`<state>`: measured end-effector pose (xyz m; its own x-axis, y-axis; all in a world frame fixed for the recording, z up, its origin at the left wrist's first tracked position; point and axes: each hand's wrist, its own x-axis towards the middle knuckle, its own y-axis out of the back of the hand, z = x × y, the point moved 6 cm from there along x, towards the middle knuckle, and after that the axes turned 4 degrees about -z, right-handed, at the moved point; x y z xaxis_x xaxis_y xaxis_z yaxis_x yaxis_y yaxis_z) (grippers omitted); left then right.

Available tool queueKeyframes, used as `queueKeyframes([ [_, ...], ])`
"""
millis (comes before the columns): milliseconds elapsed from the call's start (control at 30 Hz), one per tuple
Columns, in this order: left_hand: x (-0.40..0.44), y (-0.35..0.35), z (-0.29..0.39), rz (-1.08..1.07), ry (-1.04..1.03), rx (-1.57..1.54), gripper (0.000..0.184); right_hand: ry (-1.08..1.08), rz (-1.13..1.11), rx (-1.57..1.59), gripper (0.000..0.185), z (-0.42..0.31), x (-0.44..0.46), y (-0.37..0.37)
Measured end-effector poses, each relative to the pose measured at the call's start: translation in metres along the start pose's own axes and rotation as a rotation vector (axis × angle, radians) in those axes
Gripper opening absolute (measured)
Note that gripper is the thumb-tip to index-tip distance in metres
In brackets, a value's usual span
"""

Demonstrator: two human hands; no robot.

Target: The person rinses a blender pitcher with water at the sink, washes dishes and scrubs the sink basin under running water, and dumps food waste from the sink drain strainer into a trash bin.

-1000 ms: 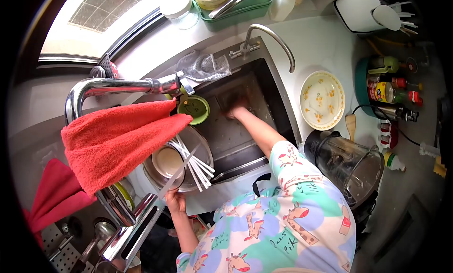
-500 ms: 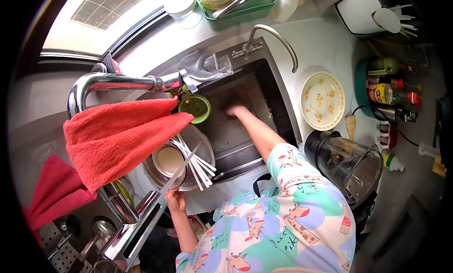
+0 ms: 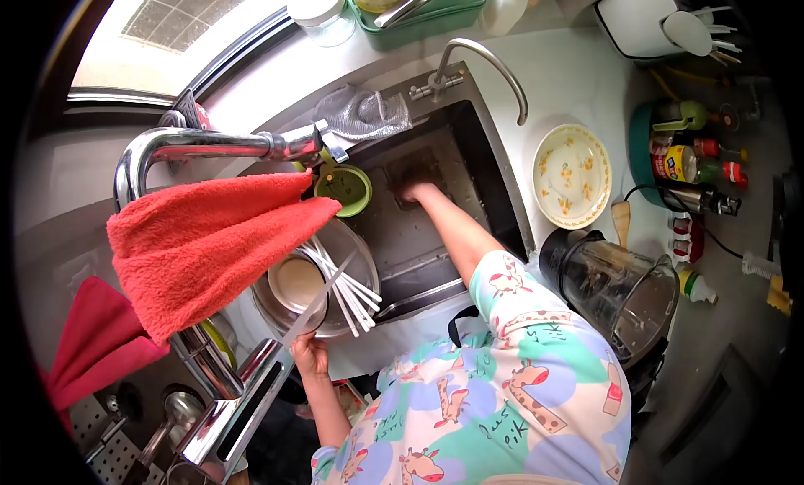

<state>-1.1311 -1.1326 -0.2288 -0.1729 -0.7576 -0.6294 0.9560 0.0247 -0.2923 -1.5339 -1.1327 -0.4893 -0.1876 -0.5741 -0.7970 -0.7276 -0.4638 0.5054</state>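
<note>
My right hand [image 3: 412, 189] reaches into the dark sink [image 3: 394, 255], at its wet bottom. Its fingers are dark and blurred there, so their shape is hidden. A green strainer-like bowl [image 3: 344, 190] sits in the sink to the left of that hand. My left hand [image 3: 311, 354] is at the near rim of a metal basin [image 3: 338, 324], its fingers curled against the edge. Inside the basin stand a smaller bowl with cloudy liquid [image 3: 300, 286] and several white sticks [image 3: 352, 294]. A flat blade-like strip [image 3: 314, 305] crosses in front of the basin.
Red towels [image 3: 213, 246] hang from a chrome pipe [image 3: 209, 143] at the left. A curved faucet [image 3: 494, 62] rises behind the sink. On the right counter are a flowered plate [image 3: 573, 177], a clear jug [image 3: 624, 296] and several bottles [image 3: 678, 162]. A grey mesh cloth [image 3: 360, 112] lies on the sink's edge.
The view has shifted very slightly. My right hand stays low in the sink, and my left hand stays at the basin's rim.
</note>
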Motion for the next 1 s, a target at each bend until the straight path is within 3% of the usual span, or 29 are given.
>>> queueKeyframes([
  [233,0.003,0.014,-0.004,-0.009,0.026,0.003,0.05,-0.146,0.055,0.069,0.076,-0.007,-0.04,0.022],
  [433,0.005,0.014,-0.005,-0.022,0.032,0.0,0.054,-0.083,0.006,0.171,0.084,-0.003,-0.025,0.01],
  [533,0.002,0.009,-0.003,-0.016,0.041,0.006,0.054,-0.171,0.041,0.155,0.083,0.002,-0.018,0.01],
  [933,0.004,0.013,-0.004,-0.033,0.039,-0.008,0.054,-0.183,0.01,0.246,0.08,0.002,-0.025,0.014],
  [1000,0.006,0.014,-0.005,-0.037,0.037,-0.007,0.054,-0.132,0.097,0.203,0.082,0.007,0.007,-0.009],
])
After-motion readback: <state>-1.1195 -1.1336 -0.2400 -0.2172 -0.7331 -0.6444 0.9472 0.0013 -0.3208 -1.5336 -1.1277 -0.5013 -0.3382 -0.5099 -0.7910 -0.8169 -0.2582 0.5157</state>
